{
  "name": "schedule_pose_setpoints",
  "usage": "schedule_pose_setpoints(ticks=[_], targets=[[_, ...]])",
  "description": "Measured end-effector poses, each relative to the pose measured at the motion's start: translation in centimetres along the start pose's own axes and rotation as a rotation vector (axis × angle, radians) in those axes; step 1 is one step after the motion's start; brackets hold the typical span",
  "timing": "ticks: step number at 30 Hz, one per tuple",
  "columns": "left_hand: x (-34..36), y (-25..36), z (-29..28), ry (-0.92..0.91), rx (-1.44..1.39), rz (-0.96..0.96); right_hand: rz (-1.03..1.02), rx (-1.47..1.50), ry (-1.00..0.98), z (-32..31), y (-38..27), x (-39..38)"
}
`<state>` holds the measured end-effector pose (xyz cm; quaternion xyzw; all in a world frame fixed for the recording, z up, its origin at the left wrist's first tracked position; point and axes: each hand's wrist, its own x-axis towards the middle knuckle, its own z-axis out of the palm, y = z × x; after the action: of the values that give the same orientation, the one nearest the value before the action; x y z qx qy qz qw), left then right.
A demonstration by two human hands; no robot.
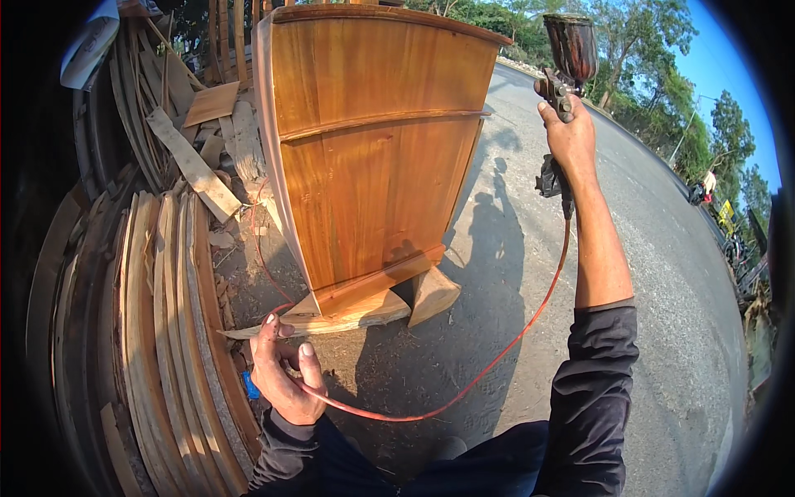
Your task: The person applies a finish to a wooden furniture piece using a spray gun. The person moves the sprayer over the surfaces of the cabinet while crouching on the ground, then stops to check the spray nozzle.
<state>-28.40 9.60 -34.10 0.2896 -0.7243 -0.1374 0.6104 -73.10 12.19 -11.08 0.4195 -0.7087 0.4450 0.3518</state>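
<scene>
My right hand (571,137) is raised at the right, closed around the grip of a spray gun (556,89) with a stained cup (573,48) on top. A red air hose (530,325) runs from the gun's base, sags in a loop and passes through my left hand (286,373). That hand is low at the left, its fingers curled around the hose. Beyond my hands stands a wooden cabinet (373,182) with a glossy orange-brown panel and a ledge across it. Its base rests on rough wood pieces (356,315).
Long rough planks (178,331) are stacked at the left, with scrap boards (195,161) leaning behind them. The hose trails on past the cabinet's left side. A paved road (662,273) runs along the right, with trees (646,58) beyond. Shadows fall beside the cabinet.
</scene>
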Motion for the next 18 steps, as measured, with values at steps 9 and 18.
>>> schedule_pose_setpoints(ticks=[9, 18], targets=[[0.1, -0.2, -0.2, 0.020, 0.013, 0.030, 0.266, 0.548, -0.259, -1.6, -6.8, -2.5], [0.3, 0.3, -0.4, -0.002, 0.015, 0.059, 0.254, 0.902, -0.452, -2.4, -13.5, -4.4]])
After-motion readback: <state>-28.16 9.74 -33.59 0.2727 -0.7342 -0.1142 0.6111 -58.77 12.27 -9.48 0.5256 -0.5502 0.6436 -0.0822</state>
